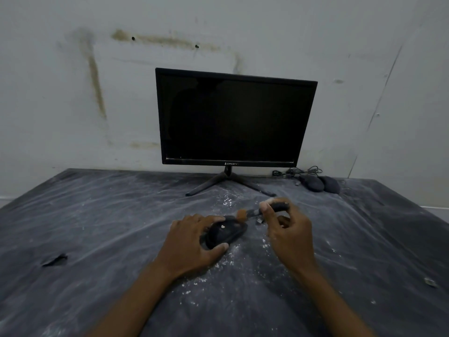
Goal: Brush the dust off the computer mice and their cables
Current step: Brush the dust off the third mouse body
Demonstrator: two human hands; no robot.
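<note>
Left hand (194,242) grips black mouse (226,231) at mid-table, thumb at near edge, fingers curled over far side. Right hand (288,227) pinches small brush (262,211), bristles touching mouse front. White dust scattered on dark plastic-covered table (97,227) around both hands. Two more mice (319,183) with tangled cables (296,171) at far right edge, beside monitor (234,117). Broad bare surface left of hands.

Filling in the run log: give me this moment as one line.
left hand: holds mouse on table | right hand: grips brush, bristles on mouse | two more mice by monitor
</note>
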